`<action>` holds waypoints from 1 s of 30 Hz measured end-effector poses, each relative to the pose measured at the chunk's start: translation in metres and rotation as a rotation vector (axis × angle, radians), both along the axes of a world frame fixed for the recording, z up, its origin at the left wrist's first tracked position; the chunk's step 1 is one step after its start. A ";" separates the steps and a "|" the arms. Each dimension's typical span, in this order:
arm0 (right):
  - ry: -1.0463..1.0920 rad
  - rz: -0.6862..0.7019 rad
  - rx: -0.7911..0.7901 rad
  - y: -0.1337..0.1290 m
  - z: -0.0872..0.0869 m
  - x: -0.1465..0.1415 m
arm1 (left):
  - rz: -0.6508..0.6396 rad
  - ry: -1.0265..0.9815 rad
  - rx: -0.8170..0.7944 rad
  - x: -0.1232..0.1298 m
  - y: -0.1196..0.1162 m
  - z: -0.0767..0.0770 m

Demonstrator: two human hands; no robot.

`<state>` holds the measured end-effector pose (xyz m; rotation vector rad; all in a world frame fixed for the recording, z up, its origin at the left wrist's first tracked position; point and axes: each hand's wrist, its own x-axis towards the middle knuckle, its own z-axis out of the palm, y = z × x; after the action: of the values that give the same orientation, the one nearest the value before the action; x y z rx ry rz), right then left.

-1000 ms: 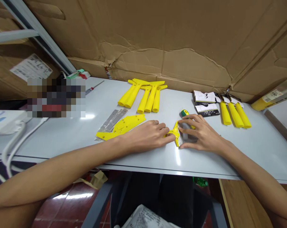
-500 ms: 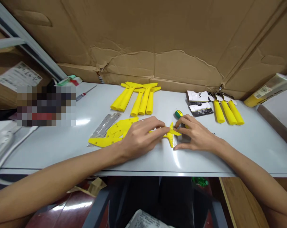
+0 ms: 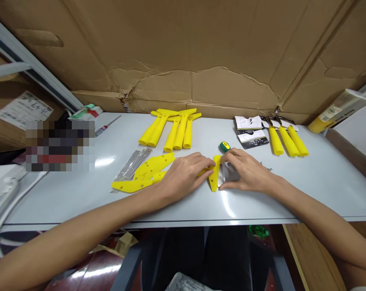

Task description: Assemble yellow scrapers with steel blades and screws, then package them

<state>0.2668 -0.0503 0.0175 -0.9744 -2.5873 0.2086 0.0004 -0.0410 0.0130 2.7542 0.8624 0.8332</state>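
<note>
My left hand (image 3: 187,176) pinches a flat yellow plastic plate with holes (image 3: 214,174), which lies across the head of a yellow scraper handle mostly hidden under my fingers. Thumb and forefinger of my right hand (image 3: 249,171) grip a thin metal blade (image 3: 230,173) by its two ends, its edge against the yellow plate. Just beyond the right fingers is a green and yellow screwdriver handle (image 3: 224,146). Beside my left wrist lie more yellow plates (image 3: 133,186), with a stack of metal blades (image 3: 134,163) behind them.
Several yellow scraper handles (image 3: 178,131) lie at the back. Farther right are packaged scrapers (image 3: 287,141) with printed cards (image 3: 252,138). Small dark screws (image 3: 269,168) sit behind my right wrist. A slim screwdriver (image 3: 102,129) lies back left, and a yellow-based container (image 3: 328,115) stands far right.
The yellow plate, tilted in my left fingers before, now lies flat over the scraper head, and my right hand still holds the blade's ends. The view has shifted slightly.
</note>
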 end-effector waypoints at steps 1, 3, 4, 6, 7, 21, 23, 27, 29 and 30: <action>0.002 0.000 0.012 -0.001 0.000 0.000 | -0.009 0.040 0.026 0.000 0.000 -0.002; -0.008 0.021 0.039 -0.001 -0.001 0.000 | -0.019 0.091 0.072 0.001 0.000 -0.004; -0.015 0.031 0.048 -0.001 -0.002 0.000 | -0.018 0.103 0.097 0.001 0.000 -0.005; -0.022 0.051 0.051 -0.001 -0.003 0.000 | -0.020 0.123 0.145 0.000 -0.001 -0.005; -0.020 0.059 0.046 0.000 -0.003 0.000 | -0.027 0.137 0.163 -0.001 -0.001 -0.004; 0.049 0.115 0.064 0.000 -0.006 -0.001 | -0.092 0.246 0.156 -0.009 0.000 -0.007; 0.061 0.106 0.060 -0.001 -0.007 -0.002 | -0.093 0.233 0.147 -0.009 0.002 -0.009; 0.072 0.073 0.072 -0.005 -0.008 -0.006 | -0.110 0.219 0.098 -0.012 0.006 -0.008; 0.059 0.050 0.091 -0.007 -0.008 -0.008 | -0.120 0.224 0.065 -0.013 0.007 -0.007; 0.052 0.040 0.100 -0.009 -0.008 -0.009 | -0.120 0.226 0.049 -0.013 0.008 -0.006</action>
<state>0.2575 -0.0590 0.0090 -0.8710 -2.5452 0.1125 -0.0126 -0.0330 0.0071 2.9502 0.7092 0.5368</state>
